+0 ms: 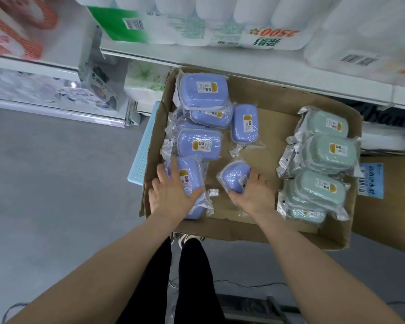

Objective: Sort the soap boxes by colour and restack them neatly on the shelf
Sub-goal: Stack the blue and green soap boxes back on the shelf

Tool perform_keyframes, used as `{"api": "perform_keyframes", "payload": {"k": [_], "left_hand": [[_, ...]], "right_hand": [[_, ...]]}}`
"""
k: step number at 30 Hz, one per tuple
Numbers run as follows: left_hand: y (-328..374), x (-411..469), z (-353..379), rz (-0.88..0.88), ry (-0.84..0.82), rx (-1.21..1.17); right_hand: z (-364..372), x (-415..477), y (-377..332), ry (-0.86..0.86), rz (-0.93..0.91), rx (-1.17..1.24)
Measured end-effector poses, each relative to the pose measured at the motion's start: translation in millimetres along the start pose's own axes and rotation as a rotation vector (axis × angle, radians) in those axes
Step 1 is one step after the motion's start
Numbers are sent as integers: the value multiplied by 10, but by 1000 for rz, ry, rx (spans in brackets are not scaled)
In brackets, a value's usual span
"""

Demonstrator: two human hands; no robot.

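Under left hand (173,195), blue soap box (189,172) half-hidden.

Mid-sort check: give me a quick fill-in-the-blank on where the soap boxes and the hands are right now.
1. The pale green plastic soap boxes in clear wrap are piled at the ____ side of the shallow brown cardboard tray.
2. The left hand rests on a purple plastic soap box in the tray's near ____ corner.
3. The right hand grips a loose wrapped soap box that matches the ____ group, not the green one.

Missing words: right; left; purple.
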State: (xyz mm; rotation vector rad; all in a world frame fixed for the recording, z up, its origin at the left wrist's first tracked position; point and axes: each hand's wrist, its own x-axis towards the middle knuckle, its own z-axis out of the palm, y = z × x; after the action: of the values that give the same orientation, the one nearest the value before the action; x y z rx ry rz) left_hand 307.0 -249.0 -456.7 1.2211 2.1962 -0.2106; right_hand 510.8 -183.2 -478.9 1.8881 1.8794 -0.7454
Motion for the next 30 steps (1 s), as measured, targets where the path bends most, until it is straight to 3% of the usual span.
{"api": "perform_keyframes", "payload": {"k": [6,12,24,30], "left_hand": [[229,105,8,-41,-188,-117],[163,57,-192,28,-197,-147],[122,-413,-1596,335,156,-190],[145,-677,-2487,445,378,-142]], "right_hand": [[-129,-19,-40,40,-43,-13],[-435,-141,-100,112,-83,16],[-1799,-718,-362,275,-222,169],[-2639,-982,-551,468,-384,105]]}}
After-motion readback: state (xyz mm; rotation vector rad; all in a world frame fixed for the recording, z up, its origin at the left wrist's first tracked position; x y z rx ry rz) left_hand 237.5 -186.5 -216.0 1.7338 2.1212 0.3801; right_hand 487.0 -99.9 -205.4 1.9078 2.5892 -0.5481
